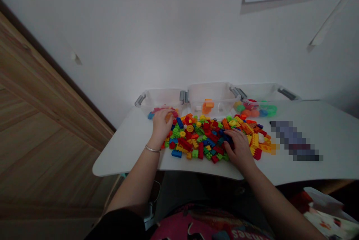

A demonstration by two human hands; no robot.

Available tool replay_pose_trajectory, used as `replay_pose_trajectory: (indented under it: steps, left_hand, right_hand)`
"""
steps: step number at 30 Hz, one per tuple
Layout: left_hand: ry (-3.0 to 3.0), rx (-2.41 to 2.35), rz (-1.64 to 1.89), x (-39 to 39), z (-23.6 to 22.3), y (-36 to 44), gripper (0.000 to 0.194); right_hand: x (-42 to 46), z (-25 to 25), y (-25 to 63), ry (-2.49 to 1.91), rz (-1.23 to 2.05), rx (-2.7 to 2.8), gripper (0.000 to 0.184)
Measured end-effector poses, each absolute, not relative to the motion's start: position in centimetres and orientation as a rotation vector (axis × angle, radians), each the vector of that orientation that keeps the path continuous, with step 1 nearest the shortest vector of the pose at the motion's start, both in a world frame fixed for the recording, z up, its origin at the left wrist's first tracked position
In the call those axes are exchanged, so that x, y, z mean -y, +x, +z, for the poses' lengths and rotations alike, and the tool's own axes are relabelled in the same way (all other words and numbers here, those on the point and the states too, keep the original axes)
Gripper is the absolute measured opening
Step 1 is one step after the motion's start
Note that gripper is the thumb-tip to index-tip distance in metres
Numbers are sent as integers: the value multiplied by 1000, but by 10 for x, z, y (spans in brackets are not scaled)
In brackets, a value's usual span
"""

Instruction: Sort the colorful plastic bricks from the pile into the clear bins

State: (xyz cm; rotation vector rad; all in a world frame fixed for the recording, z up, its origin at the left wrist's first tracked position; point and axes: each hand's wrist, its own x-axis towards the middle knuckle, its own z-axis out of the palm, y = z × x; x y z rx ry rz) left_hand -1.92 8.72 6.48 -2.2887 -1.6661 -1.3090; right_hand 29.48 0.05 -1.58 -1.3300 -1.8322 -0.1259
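Under the right fingers (228,137), slightly spread, lie dark blue bricks (227,140); any pinch cannot be told. Left hand (161,126), fingers curled, sits against a clear bin (159,98), grip unclear. Brick pile (196,135) between hands, long axis sideways.
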Motion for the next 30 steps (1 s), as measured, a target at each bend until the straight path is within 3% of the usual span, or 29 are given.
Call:
replay_pose_trajectory:
  steps: [9,20,30]
  left_hand:
    - [-2555,1793,-816,-94,32,-18,39]
    - [-2487,1915,-812,-99,28,-7,34]
    - [-2361,2067,-733,-94,31,1,48]
  right_hand:
    - [-1,-16,295,-1335,-125,1844,34]
    - [0,-16,294,-1340,-121,1837,34]
    - [0,-16,294,-1334,-122,1837,35]
